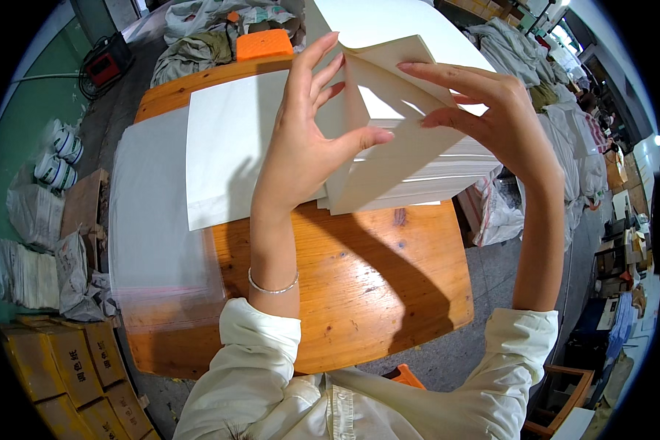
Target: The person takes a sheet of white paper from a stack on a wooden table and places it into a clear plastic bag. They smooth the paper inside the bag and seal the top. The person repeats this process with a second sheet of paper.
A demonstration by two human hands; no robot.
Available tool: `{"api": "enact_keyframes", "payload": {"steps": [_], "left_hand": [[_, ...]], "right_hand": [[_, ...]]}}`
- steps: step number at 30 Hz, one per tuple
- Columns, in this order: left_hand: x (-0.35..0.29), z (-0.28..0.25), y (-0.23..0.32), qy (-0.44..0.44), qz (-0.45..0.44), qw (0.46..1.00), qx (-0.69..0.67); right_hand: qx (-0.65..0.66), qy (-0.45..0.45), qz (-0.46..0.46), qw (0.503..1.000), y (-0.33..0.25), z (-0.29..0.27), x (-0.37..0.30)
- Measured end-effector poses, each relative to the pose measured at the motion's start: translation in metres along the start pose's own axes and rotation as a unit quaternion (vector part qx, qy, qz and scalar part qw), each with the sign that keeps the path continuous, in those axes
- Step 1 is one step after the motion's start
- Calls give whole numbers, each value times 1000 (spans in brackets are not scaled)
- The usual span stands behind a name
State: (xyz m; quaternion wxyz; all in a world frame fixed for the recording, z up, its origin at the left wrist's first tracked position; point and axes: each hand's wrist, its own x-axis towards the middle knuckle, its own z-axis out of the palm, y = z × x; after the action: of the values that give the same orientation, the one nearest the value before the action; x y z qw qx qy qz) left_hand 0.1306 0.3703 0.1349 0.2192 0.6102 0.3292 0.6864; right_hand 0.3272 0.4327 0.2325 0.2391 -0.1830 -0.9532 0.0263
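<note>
A tall stack of white paper (pixel 411 165) stands at the far side of the wooden table. A few of its top sheets (pixel 400 55) are raised and bent at the near edge. My right hand (pixel 488 103) holds these raised sheets, fingers on top and thumb beneath. My left hand (pixel 301 125) is at the stack's left corner with its fingers stretched and apart, fingertips beside the raised edge and thumb in front of the stack. Whether the left fingertips touch the paper, I cannot tell. Left of the stack lies a flat white sheet (pixel 220 158), partly under my left arm.
Clear plastic sleeves (pixel 154 220) lie along the left of the wooden table (pixel 345 308). An orange stool (pixel 264 44) stands beyond it. Cardboard boxes (pixel 73 367) are stacked at the lower left. Cloth-covered piles (pixel 521 59) and plastic sacks (pixel 495 205) stand to the right.
</note>
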Motion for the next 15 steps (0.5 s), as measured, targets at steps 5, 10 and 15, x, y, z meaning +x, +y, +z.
{"api": "enact_keyframes", "payload": {"steps": [5,10,15], "left_hand": [[-1,-1,1,1,-6,1000,-2],[-1,-1,1,-4,-4,1000,3],[-1,-2,1,-3,-7,1000,-2]], "right_hand": [[65,-9,37,997,-1,-1,1],[97,7,60,993,0,-3,2],[26,107,-1,994,-4,5,4]]}}
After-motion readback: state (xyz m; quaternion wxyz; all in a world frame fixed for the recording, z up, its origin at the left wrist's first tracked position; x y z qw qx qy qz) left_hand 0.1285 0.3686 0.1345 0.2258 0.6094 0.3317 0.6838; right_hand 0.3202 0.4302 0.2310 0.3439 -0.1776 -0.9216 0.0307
